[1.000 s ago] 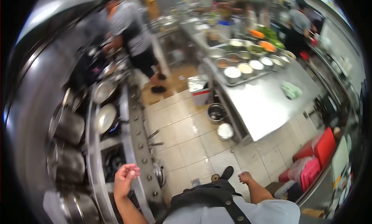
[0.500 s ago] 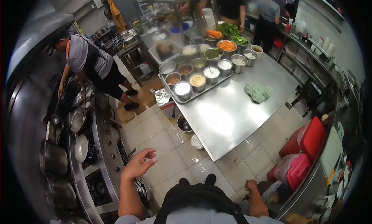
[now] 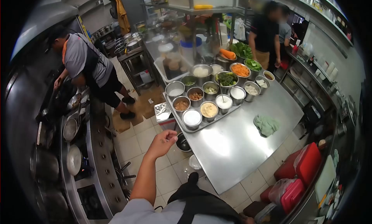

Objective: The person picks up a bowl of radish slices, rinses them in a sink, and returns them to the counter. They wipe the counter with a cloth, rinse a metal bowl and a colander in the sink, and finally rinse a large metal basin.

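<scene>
My left hand [image 3: 163, 143] is stretched forward over the floor, off the left edge of the steel table [image 3: 232, 154]. Its fingers are loosely bent, and nothing shows in them. Nearest to it are a dark metal bowl [image 3: 183, 143] low beside the table and the metal tray [image 3: 211, 127]. On that tray stand several steel containers, among them one of white contents [image 3: 192, 118], one of pale yellow paste [image 3: 209, 110] and one of brown pieces [image 3: 181, 104]. At the bottom edge only a sliver of my right hand [image 3: 247, 218] shows; its fingers are hidden.
A stove [image 3: 101, 154] with pans runs along the left, where a co-worker [image 3: 91, 65] leans over it. Two people stand behind the table. A green cloth [image 3: 266, 125] lies on the table. Red bins [image 3: 306, 162] stand at the right. Carrots [image 3: 240, 70] and greens sit at the back.
I have come nearer to the table, and the tray appears closer. My left hand has moved forward and right, its fingers more bent. My right hand has dropped mostly out of view.
</scene>
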`<state>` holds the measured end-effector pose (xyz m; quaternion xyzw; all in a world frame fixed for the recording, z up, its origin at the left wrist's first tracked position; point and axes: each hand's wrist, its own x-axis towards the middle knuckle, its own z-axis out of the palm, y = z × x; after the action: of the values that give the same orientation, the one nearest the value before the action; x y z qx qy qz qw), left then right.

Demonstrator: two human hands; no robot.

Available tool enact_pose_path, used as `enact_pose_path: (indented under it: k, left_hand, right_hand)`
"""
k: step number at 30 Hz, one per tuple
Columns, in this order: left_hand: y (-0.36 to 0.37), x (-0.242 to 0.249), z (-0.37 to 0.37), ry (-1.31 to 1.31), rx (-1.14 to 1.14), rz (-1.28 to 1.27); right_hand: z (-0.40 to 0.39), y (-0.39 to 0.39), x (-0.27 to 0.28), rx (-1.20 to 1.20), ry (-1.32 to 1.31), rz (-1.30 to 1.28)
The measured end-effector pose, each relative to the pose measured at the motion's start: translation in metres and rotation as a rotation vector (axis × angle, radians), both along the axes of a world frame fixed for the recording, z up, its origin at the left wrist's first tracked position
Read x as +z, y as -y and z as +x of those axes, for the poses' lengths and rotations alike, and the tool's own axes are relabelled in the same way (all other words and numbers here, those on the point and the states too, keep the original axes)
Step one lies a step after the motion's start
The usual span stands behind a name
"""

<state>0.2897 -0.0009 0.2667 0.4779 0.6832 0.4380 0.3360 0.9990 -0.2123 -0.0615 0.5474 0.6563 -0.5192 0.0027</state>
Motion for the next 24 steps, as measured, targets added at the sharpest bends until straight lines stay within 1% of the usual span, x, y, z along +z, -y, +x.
enact_pose_path:
  k: [1, 2, 3, 4, 6, 7, 9, 10, 12, 13, 15, 16, 17, 18, 19, 20, 21, 22, 23, 24]
  left_hand:
    - [-0.016, 0.002, -0.012, 0.003, -0.001, -0.004]
    - [-0.032, 0.005, -0.022, 0.015, 0.017, 0.024]
    - [-0.047, 0.005, -0.033, 0.026, 0.033, 0.052]
    - [-0.063, -0.005, -0.046, 0.026, 0.020, 0.101]
    - [-0.090, -0.009, -0.061, 0.065, 0.010, 0.113]
    - [-0.102, -0.009, -0.065, 0.102, 0.008, 0.128]
    - [-0.118, -0.005, -0.062, 0.116, 0.005, 0.137]
    - [-0.126, -0.007, -0.060, 0.125, -0.004, 0.142]
    - [-0.141, -0.010, -0.050, 0.166, -0.053, 0.157]
    - [-0.143, -0.007, -0.044, 0.169, -0.077, 0.148]
    - [-0.147, 0.006, -0.017, 0.164, -0.175, 0.081]
    - [-0.150, 0.004, -0.009, 0.060, -0.231, 0.086]
    - [-0.152, -0.003, 0.000, 0.059, -0.262, 0.093]
    - [-0.151, 0.003, 0.012, 0.046, -0.301, 0.094]
    - [-0.151, 0.018, 0.031, 0.079, -0.346, 0.008]
    - [-0.152, 0.010, 0.039, 0.117, -0.391, 0.035]
    - [-0.151, 0.011, 0.053, 0.180, -0.443, 0.046]
    - [-0.148, 0.013, 0.070, 0.223, -0.455, 0.017]
    - [-0.149, 0.013, 0.086, 0.173, -0.508, 0.002]
    - [-0.151, 0.009, 0.104, 0.284, -0.537, -0.033]
  right_hand:
    - [-0.027, -0.014, 0.029, -0.001, 0.003, -0.004]
    - [-0.049, -0.026, 0.051, -0.150, 0.046, -0.033]
    - [-0.063, -0.032, 0.060, -0.301, 0.089, -0.061]
    - [-0.065, -0.028, 0.049, -0.309, 0.092, -0.066]
    - [-0.064, -0.020, 0.016, -0.777, -0.177, -0.007]
    - [-0.069, -0.023, 0.013, -0.784, -0.174, -0.009]
    - [-0.072, -0.027, 0.003, -0.777, 0.080, 0.004]
    - [-0.074, -0.027, -0.003, -0.785, 0.083, 0.000]
    - [-0.057, -0.016, -0.036, -0.752, 0.107, -0.101]
    - [-0.055, -0.015, -0.041, -0.776, 0.109, -0.110]
    - [-0.059, 0.005, -0.040, -0.319, 0.426, 0.388]
    - [-0.067, 0.013, -0.025, -0.076, 0.523, 0.393]
    - [-0.067, 0.021, -0.050, -0.241, 0.550, 0.136]
    - [-0.095, 0.022, -0.011, -0.324, 0.526, 0.020]
    - [-0.095, 0.019, -0.012, -0.441, 0.472, -0.261]
    - [-0.089, 0.032, -0.027, -0.151, 0.612, 0.089]
    - [-0.112, 0.007, 0.026, -0.635, 0.517, -0.214]
    - [-0.107, 0.011, 0.022, -0.384, 0.617, -0.071]
    - [-0.102, 0.012, 0.009, -0.513, 0.556, -0.114]
    - [-0.097, 0.009, -0.001, -0.617, 0.485, -0.144]
